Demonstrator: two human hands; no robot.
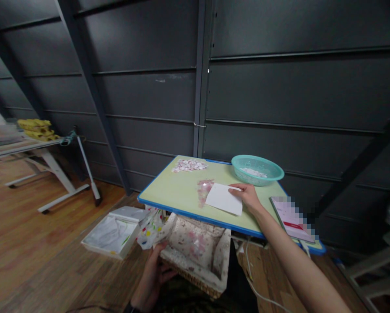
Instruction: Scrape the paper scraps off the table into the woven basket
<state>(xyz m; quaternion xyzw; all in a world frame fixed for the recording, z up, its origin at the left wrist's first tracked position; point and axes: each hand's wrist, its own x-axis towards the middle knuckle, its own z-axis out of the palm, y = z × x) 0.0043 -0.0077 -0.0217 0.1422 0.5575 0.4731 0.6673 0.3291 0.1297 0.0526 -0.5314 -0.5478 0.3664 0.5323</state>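
My right hand [246, 195] pinches the far right edge of a white card [225, 199] over the table. Beside the card's left edge lies a patch of small pinkish, see-through pieces [205, 188]. Below the table's front edge, my left hand [155, 267] grips the left rim of a lined, stained basket [195, 265], its thumb over the rim. A few pinkish bits lie inside the basket. A heap of small white and reddish pieces [188, 165] sits at the table's far left. The green plastic basin [258, 169] at the far right holds more white pieces.
A blue-edged, pale yellow table [168, 191] stands against the dark panel wall. At its right lies a tablet [292, 219] with a cable. An open white box [111, 237] and a dotted plastic bag [151, 228] are left of the basket. Another table [28, 145] stands far left.
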